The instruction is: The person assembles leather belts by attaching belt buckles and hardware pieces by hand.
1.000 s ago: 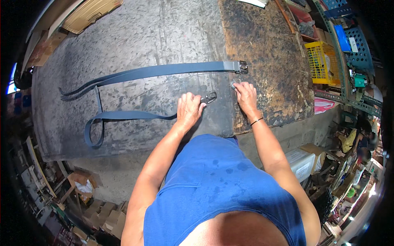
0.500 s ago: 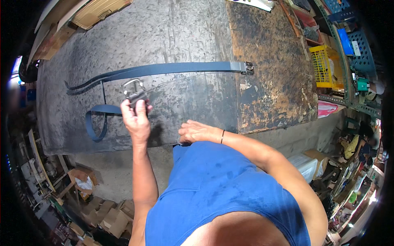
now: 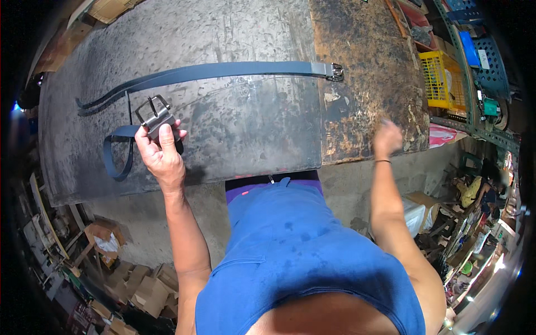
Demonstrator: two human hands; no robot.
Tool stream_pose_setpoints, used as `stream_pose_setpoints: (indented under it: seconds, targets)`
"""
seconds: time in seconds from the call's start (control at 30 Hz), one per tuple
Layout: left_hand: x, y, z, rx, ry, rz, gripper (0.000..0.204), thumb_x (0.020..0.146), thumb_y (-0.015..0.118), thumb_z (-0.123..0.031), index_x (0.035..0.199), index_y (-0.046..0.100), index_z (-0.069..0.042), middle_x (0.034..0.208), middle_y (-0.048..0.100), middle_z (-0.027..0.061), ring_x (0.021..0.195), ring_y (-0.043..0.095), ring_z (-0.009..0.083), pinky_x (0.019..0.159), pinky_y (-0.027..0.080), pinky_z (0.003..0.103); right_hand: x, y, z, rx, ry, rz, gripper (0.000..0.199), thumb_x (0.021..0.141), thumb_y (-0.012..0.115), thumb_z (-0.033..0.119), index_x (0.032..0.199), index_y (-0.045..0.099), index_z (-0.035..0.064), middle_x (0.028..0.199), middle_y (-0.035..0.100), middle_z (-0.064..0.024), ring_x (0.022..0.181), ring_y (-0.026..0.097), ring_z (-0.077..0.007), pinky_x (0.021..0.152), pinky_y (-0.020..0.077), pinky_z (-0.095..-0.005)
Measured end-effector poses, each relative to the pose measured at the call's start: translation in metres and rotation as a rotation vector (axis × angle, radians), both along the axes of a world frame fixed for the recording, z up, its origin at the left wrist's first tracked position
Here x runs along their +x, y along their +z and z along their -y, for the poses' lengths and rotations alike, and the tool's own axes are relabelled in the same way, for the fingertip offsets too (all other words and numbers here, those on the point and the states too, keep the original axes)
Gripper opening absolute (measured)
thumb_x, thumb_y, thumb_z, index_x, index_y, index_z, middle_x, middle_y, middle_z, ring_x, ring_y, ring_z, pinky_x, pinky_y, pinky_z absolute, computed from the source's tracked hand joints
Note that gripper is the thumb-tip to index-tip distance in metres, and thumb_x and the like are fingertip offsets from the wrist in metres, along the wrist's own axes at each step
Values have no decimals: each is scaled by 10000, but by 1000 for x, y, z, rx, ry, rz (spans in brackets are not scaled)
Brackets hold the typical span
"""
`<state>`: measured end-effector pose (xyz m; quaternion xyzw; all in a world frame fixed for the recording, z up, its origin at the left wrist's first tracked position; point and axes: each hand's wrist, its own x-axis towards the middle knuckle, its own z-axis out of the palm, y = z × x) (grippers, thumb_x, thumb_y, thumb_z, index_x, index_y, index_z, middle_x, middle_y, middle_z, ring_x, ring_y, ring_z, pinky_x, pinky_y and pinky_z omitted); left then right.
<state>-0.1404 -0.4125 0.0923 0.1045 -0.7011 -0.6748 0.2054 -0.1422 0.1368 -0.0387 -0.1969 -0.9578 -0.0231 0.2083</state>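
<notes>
My left hand (image 3: 164,159) is closed around a silver belt buckle (image 3: 154,114), thumb on top, with the buckle's square frame pointing away from me. From that hand a dark blue belt (image 3: 116,162) hangs to the left in a loop over the worktable (image 3: 257,123). Farther back, another dark blue belt (image 3: 223,70) lies lengthwise across the table, its metal buckle (image 3: 336,72) at the right end and its strap ends at the left. My right hand (image 3: 387,137) is over the brown, worn part of the table near its front edge; motion smears its fingers.
A yellow plastic basket (image 3: 437,80) stands on a metal rack at the right, with a blue perforated crate (image 3: 491,67) beyond it. Below the table on the left are cardboard boxes (image 3: 151,293). More cardboard (image 3: 109,8) sits at the far left.
My right hand has swung from in front of my body out to the right. My left hand, still gripping the buckle, has shifted slightly left. The view has tilted a little.
</notes>
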Motion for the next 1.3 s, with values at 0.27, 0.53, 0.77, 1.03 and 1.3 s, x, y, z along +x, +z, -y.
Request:
stream_pose_setpoints:
  seconds: [0.27,0.53,0.77,1.03,1.3]
  targets:
    - [-9,-8,-31,-99,-160,118,253,981,619,-119,1206,547,-28,969,684,57,805,634,101,701,557,262,16,30,174,-183,629,190,72,826,628,167,875,678,147,788,612,-87,767,576,-300,767,441,-451]
    - [-6,-51,-70,-667,-319,-79,188,887,706,-144,1045,658,-55,948,680,112,816,669,259,738,534,356,26,42,164,35,448,638,174,762,586,117,813,733,193,734,653,-62,752,636,-296,661,412,-443]
    - [8,-127,-132,-953,-607,-26,209,800,760,-227,967,686,-126,868,596,43,845,604,257,736,488,401,44,33,64,-258,323,-41,177,846,664,181,1012,707,138,988,662,-62,943,593,-305,834,454,-417]
    - [6,-135,-136,-940,-611,-28,193,798,757,-221,942,683,-116,861,591,55,831,611,276,737,510,420,4,39,235,-471,1025,59,287,739,685,88,1012,688,173,915,598,-28,966,568,-265,872,452,-401]
    - [9,-121,-139,-910,-627,12,232,799,761,-190,993,690,-87,871,601,82,847,619,299,756,517,416,-36,23,184,-463,799,122,242,758,667,67,970,732,166,870,618,-23,937,568,-259,828,449,-407]
